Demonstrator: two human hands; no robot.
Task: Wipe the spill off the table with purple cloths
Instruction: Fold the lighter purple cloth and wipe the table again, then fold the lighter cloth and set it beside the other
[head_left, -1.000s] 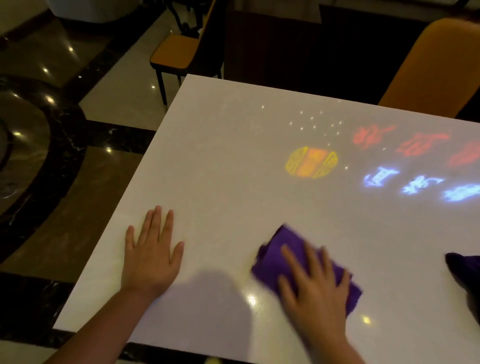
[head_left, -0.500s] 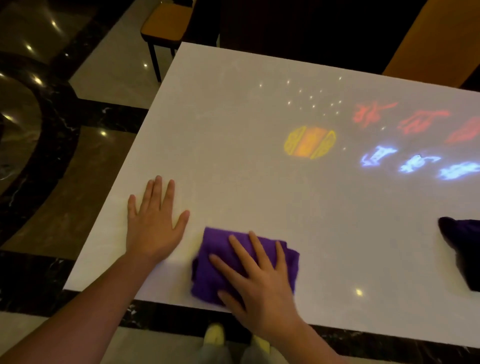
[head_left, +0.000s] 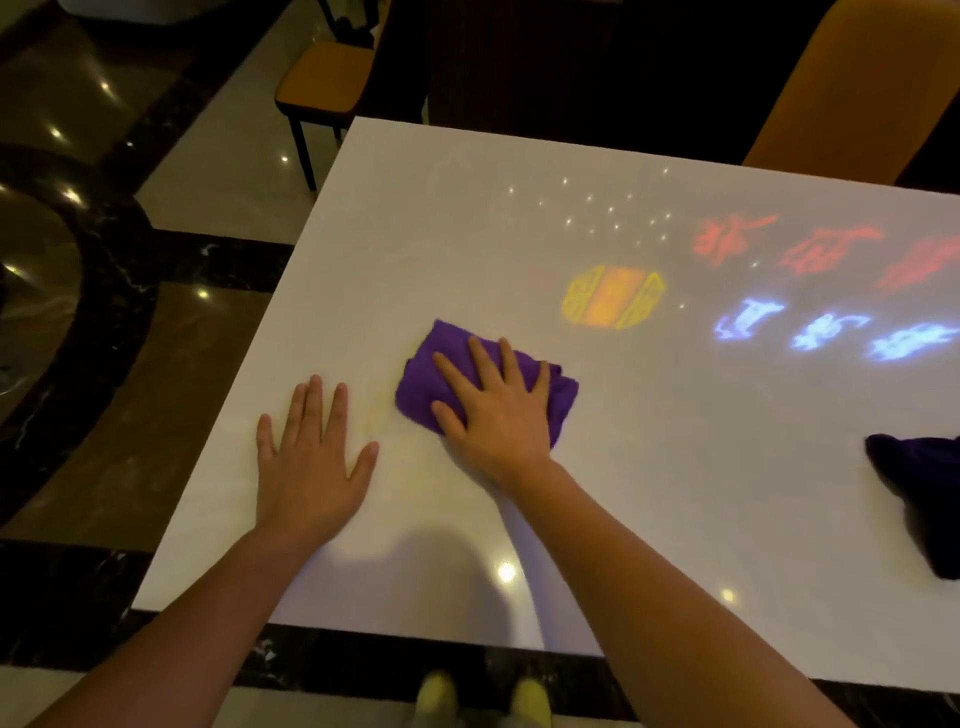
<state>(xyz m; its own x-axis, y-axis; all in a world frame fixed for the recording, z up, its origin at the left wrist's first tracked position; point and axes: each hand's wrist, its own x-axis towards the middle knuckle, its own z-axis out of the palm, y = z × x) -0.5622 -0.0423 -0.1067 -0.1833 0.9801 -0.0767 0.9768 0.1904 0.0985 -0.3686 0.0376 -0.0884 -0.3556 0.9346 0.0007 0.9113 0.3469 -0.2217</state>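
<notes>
A dim room with a polished marble floor (head_left: 171, 332) (tan and cream slabs, black veined borders) mirrors small ceiling lights. An orange-seated chair (head_left: 324, 85) stands at the far left, another orange chair back (head_left: 852, 88) at far right.

Red glowing characters (head_left: 831, 249) at two o'clock on the white table (head_left: 675, 467), blue glowing characters (head_left: 831, 332) just beneath them, both too blurred to read, no other legible text

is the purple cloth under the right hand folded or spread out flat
Folded, or at least bunched: the purple cloth forms a thick compact wad with doubled edges under the right hand.
</notes>
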